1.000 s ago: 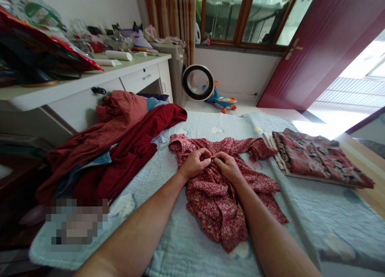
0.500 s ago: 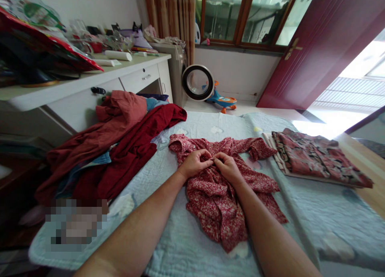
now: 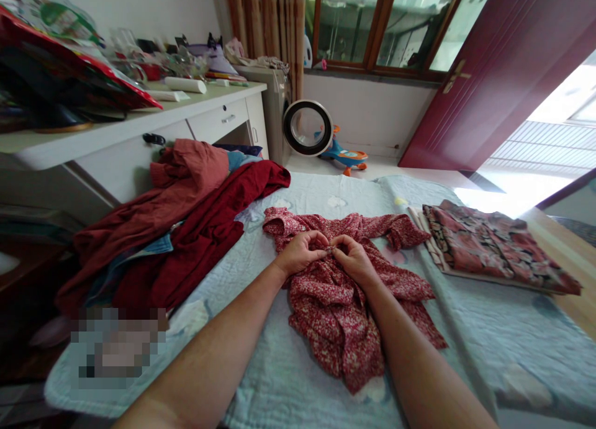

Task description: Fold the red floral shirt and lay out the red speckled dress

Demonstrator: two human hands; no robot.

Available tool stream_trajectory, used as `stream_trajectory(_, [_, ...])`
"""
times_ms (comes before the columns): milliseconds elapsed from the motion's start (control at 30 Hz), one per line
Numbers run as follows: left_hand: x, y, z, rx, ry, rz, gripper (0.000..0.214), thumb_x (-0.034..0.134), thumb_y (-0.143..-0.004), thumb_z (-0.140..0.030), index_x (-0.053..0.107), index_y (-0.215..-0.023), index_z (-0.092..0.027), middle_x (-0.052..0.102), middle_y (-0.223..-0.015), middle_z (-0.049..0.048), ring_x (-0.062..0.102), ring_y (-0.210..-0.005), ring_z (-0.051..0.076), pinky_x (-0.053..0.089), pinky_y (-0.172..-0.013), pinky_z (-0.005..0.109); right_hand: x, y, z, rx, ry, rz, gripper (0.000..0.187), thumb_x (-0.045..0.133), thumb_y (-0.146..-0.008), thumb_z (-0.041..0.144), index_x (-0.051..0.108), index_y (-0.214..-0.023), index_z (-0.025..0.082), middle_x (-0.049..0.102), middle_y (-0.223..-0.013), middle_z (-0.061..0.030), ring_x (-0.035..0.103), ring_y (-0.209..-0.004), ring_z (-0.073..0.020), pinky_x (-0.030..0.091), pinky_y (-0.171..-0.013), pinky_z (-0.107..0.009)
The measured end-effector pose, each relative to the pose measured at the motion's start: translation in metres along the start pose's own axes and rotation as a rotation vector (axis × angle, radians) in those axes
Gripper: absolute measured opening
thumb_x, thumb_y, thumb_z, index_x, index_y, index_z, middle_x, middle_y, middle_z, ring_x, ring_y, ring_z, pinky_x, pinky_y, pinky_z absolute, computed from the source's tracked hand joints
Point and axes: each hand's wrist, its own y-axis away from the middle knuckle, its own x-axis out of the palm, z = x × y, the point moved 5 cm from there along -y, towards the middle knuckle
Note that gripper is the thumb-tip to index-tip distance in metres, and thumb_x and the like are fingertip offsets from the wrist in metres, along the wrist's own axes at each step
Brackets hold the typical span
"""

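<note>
A red and white patterned shirt point(image 3: 339, 317) lies crumpled on the pale blue quilted cover point(image 3: 261, 354), its collar toward the far left and a sleeve stretched to the right. My left hand point(image 3: 305, 254) pinches the front of the shirt between thumb and forefinger. Right beside it, my right hand point(image 3: 352, 259) pinches the same spot, the fingertips of both hands nearly touching. The small bit of cloth or button between them is too small to make out.
Left of the shirt lie dark red trousers point(image 3: 195, 249) and a rust-coloured garment point(image 3: 186, 171). Folded patterned clothes point(image 3: 498, 243) are stacked at the right. A cluttered white desk point(image 3: 172, 120) runs along the left; beyond stands a washing machine with its round door point(image 3: 308, 128) open.
Both hands stay at the same spot on the shirt, with only a slight shift of the fingertips. The whole view has moved very slightly.
</note>
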Motion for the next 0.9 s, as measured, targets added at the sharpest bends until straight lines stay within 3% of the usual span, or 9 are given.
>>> stream_trajectory(133, [-0.001, 0.001, 0.0, -0.002, 0.016, -0.001, 0.018, 0.068, -0.074, -0.019, 0.064, -0.09, -0.015, 0.067, -0.088, 0.0018, 0.061, -0.079, 0.013, 0.047, -0.074, 0.024, -0.001, 0.001, -0.004, 0.03, -0.038, -0.004, 0.018, 0.067, -0.076, 0.034, 0.061, -0.086, 0.021, 0.064, -0.08, -0.0002, 0.058, -0.074, -0.0162, 0.048, -0.071, -0.028])
stream_trajectory(233, [-0.004, 0.002, -0.004, 0.044, -0.103, -0.042, 0.019, 0.058, -0.074, -0.011, 0.063, -0.092, -0.016, 0.067, -0.087, 0.0015, 0.062, -0.081, 0.014, 0.048, -0.076, 0.025, -0.004, 0.003, -0.001, 0.025, -0.025, -0.064, 0.019, 0.067, -0.077, 0.033, 0.061, -0.09, 0.021, 0.064, -0.082, -0.001, 0.059, -0.074, -0.0169, 0.049, -0.07, -0.029])
stream_trajectory(433, [0.001, 0.008, -0.026, 0.321, -0.637, -0.172, 0.023, 0.052, -0.074, -0.006, 0.064, -0.089, -0.018, 0.068, -0.09, 0.0035, 0.062, -0.088, 0.018, 0.048, -0.085, 0.032, -0.017, 0.011, 0.027, -0.265, 0.145, -0.362, 0.017, 0.056, -0.079, 0.019, 0.061, -0.095, 0.021, 0.057, -0.097, -0.0046, 0.057, -0.089, -0.0191, 0.049, -0.079, -0.032])
stream_trajectory(633, [0.015, 0.015, -0.04, 0.495, -0.817, -0.16, 0.018, 0.052, -0.078, -0.006, 0.062, -0.086, -0.018, 0.066, -0.089, 0.0052, 0.06, -0.089, 0.019, 0.048, -0.086, 0.032, -0.031, 0.014, 0.024, -0.269, 0.284, -0.602, 0.018, 0.053, -0.085, 0.023, 0.059, -0.101, 0.02, 0.054, -0.101, -0.0059, 0.055, -0.085, -0.0189, 0.048, -0.075, -0.033])
stream_trajectory(733, [0.026, 0.015, -0.036, 0.479, -0.834, -0.07, 0.016, 0.054, -0.08, -0.009, 0.063, -0.088, -0.019, 0.067, -0.088, 0.0045, 0.062, -0.084, 0.018, 0.049, -0.081, 0.03, -0.032, 0.012, 0.024, -0.272, 0.34, -0.58, 0.014, 0.051, -0.089, 0.027, 0.061, -0.098, 0.021, 0.058, -0.095, -0.0048, 0.055, -0.088, -0.0203, 0.046, -0.083, -0.036])
stream_trajectory(900, [0.043, 0.016, -0.03, 0.466, -0.846, 0.077, 0.014, 0.056, -0.081, -0.011, 0.065, -0.089, -0.019, 0.07, -0.088, 0.0032, 0.063, -0.081, 0.017, 0.049, -0.076, 0.027, -0.022, 0.007, 0.024, -0.245, 0.449, -0.418, 0.022, 0.05, -0.092, 0.034, 0.067, -0.102, 0.022, 0.068, -0.095, -0.0048, 0.055, -0.092, -0.0223, 0.042, -0.088, -0.039])
